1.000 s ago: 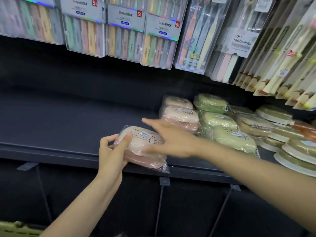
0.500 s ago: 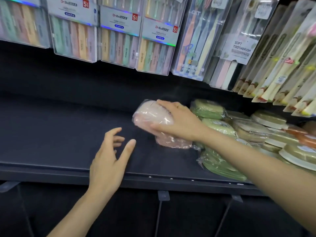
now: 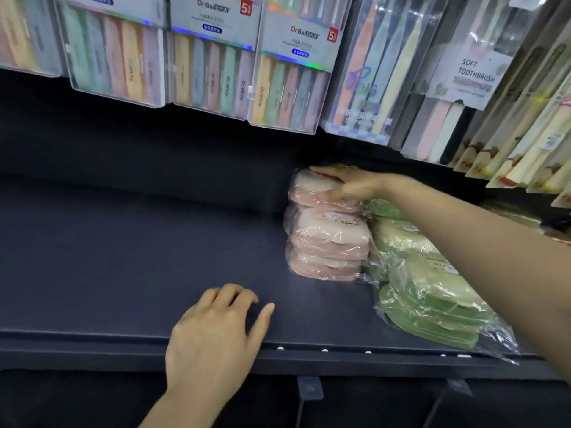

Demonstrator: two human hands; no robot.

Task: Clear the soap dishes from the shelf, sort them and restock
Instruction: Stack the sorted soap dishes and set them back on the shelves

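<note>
A person's right hand (image 3: 346, 183) grips the topmost pink soap dish (image 3: 315, 193) on a stack of three at the back of the dark shelf (image 3: 123, 257), green soap dishes (image 3: 429, 291) just beside the stack, while the left hand (image 3: 216, 335) rests loosely open at the shelf's front edge

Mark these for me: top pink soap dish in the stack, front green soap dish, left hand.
top pink soap dish (image 3: 312, 188): head view, on its wrapped lid, left of the fingers.
front green soap dish (image 3: 432, 301): head view, middle of its lid.
left hand (image 3: 213, 338): head view, back of the hand.
</note>
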